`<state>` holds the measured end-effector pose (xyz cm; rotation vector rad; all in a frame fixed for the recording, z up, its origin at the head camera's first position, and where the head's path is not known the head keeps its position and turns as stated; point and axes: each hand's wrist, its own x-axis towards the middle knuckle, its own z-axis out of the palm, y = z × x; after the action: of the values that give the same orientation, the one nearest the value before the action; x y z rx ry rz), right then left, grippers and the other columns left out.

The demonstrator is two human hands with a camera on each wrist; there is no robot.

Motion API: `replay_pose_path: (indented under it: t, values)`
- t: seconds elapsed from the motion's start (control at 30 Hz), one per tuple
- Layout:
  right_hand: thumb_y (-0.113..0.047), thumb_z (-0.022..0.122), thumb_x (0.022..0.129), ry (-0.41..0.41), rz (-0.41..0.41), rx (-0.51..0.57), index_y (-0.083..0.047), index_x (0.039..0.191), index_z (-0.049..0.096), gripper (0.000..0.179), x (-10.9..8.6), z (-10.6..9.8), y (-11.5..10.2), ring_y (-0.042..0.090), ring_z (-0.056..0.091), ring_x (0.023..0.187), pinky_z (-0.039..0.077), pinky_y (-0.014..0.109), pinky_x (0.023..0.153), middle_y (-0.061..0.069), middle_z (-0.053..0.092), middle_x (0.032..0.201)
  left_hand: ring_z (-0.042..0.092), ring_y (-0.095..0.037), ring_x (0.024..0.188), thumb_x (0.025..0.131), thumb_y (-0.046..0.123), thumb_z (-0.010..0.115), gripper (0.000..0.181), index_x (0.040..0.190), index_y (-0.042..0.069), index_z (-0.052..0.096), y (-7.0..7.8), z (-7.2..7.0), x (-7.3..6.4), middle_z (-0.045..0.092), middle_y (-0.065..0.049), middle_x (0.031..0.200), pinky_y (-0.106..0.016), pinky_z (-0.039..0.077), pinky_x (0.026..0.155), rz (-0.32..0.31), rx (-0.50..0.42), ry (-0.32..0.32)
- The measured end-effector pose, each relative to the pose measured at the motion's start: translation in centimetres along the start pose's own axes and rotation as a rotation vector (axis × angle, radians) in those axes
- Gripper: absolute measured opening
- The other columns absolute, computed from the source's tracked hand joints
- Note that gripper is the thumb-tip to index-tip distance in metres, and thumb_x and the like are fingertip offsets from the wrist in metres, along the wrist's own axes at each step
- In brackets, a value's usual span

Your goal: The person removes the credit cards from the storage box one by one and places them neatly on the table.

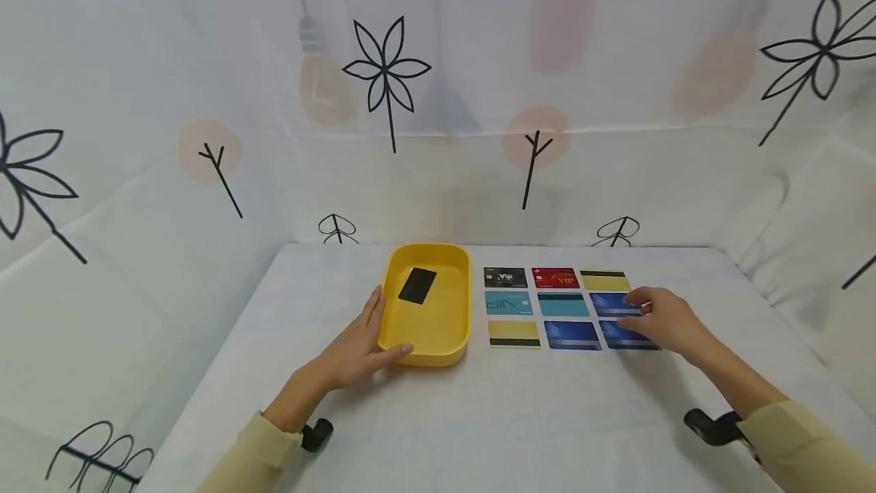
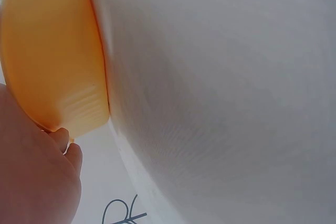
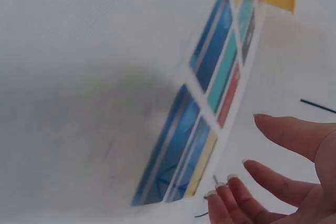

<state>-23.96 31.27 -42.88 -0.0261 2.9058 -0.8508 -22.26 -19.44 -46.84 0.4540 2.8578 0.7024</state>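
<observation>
My left hand (image 1: 352, 350) rests against the left side of a yellow plastic tray (image 1: 460, 303), fingers extended along its outer wall and thumb at the near rim. Inside the tray lies a flat dark rectangle (image 1: 417, 285). Over the right end of a grid of plastic cards hovers my right hand (image 1: 667, 319), thumb and fingers apart with nothing between them. Nearest to it are two blue cards, the middle-row one (image 1: 607, 304) and the front-row one (image 1: 619, 335), both partly covered by the fingers in the head view.
Three rows of cards lie right of the tray: a black Vip card (image 1: 505, 278), a red VIP card (image 1: 555, 278), a striped yellow card (image 1: 605, 281), teal cards (image 1: 509, 303), another yellow card (image 1: 513, 333) and a blue card (image 1: 572, 335). Patterned white cloth (image 1: 438, 189) hangs around the white table (image 1: 479, 432).
</observation>
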Motion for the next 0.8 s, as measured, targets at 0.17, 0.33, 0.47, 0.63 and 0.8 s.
replay_pose_path:
  t: [0.17, 0.33, 0.47, 0.63, 0.8]
  values:
    - [-0.027, 0.073, 0.094, -0.008, -0.035, 0.027, 0.012, 0.133, 0.054, 0.059, -0.1, 0.3, -2.3, 0.048, 0.051, 0.110, 0.051, 0.063, 0.092, 0.037, 0.054, 0.127, 0.014, -0.026, 0.157, 0.088, 0.083, 0.049, 0.118, 0.164, 0.011, -0.005, 0.0, 0.0, 0.1, -0.013, 0.001, 0.171, -0.049, 0.022, 0.124, -0.001, 0.000, 0.000]
    - [-0.028, 0.072, 0.095, 0.001, -0.082, 0.048, 0.010, 0.135, 0.054, 0.058, -0.1, 1.1, -4.6, 0.048, 0.052, 0.113, 0.051, 0.063, 0.094, 0.036, 0.054, 0.130, 0.014, -0.027, 0.157, 0.088, 0.082, 0.050, 0.118, 0.164, 0.010, -0.004, -0.1, 0.0, 0.1, -0.011, -0.001, 0.172, -0.049, 0.023, 0.124, 0.007, 0.001, 0.005]
    - [-0.029, 0.066, 0.099, 0.006, -0.119, 0.076, 0.007, 0.135, 0.056, 0.052, 0.0, 2.2, -6.3, 0.046, 0.053, 0.117, 0.052, 0.062, 0.095, 0.032, 0.055, 0.134, 0.014, -0.027, 0.157, 0.087, 0.083, 0.050, 0.119, 0.165, 0.010, -0.004, 0.0, 0.1, 0.2, -0.011, -0.001, 0.172, -0.049, 0.023, 0.124, 0.004, 0.000, 0.003]
    - [-0.030, 0.062, 0.102, -0.002, -0.166, 0.094, 0.003, 0.134, 0.059, 0.046, 0.7, 3.5, -8.3, 0.044, 0.055, 0.118, 0.054, 0.057, 0.094, 0.028, 0.058, 0.133, 0.014, -0.027, 0.157, 0.088, 0.082, 0.049, 0.118, 0.165, 0.009, -0.003, -0.1, 0.2, 0.3, -0.011, -0.001, 0.172, -0.049, 0.023, 0.124, 0.005, 0.007, 0.007]
    - [-0.028, 0.062, 0.103, -0.027, -0.216, 0.142, 0.001, 0.134, 0.061, 0.043, 1.5, 4.9, -10.1, 0.038, 0.059, 0.115, 0.057, 0.049, 0.091, 0.023, 0.062, 0.132, 0.015, -0.028, 0.157, 0.089, 0.080, 0.051, 0.117, 0.164, 0.008, -0.002, -0.1, 0.2, 0.1, -0.010, -0.002, 0.172, -0.049, 0.023, 0.124, 0.014, 0.000, 0.018]
